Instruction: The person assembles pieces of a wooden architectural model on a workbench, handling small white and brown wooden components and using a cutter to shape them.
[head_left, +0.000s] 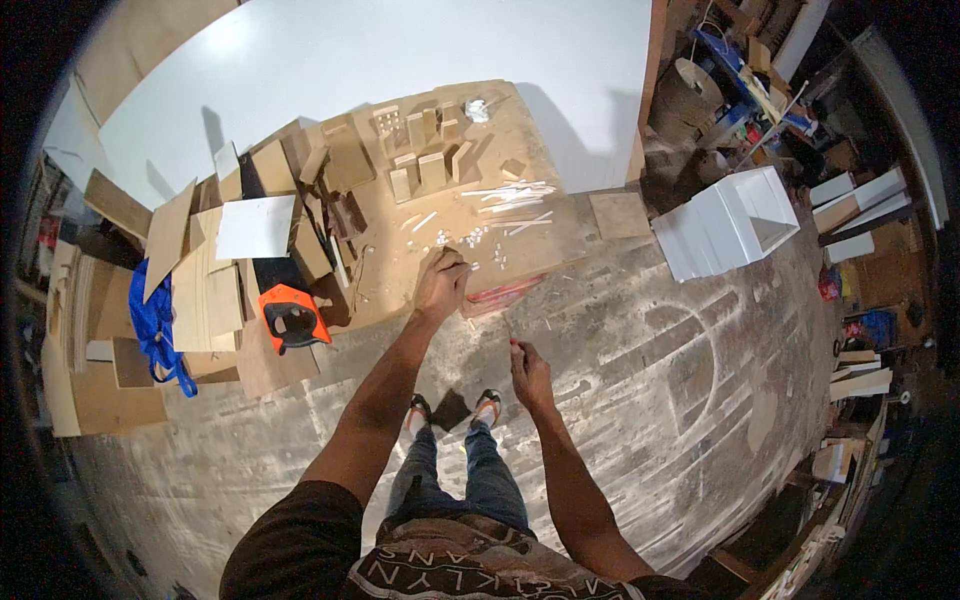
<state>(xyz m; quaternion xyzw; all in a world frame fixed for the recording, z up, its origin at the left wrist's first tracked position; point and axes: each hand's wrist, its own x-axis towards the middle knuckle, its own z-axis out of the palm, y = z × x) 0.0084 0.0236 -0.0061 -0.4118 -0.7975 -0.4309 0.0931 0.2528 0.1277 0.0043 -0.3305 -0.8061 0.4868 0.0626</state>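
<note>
My left hand (442,287) is at the near edge of a wooden board (400,285), its fingers closed and pressed together beside small white cut pieces (474,238). Whatever those fingers pinch, if anything, is too small to make out. Lower and to the right, my right hand (531,374) is closed round a small tool with a red end (514,342), held over the floor; its kind cannot be told. Farther back on the board lie several thin white strips (512,192). A flat red item (500,297) is at the board's near edge, right of my left hand.
Small wooden blocks (432,168) stand toward the board's far side. Left of them are stacked board offcuts (205,290), an orange-and-black saw handle (292,318) and a blue strap bundle (152,325). A white box (728,222) sits on the floor (640,400) at right.
</note>
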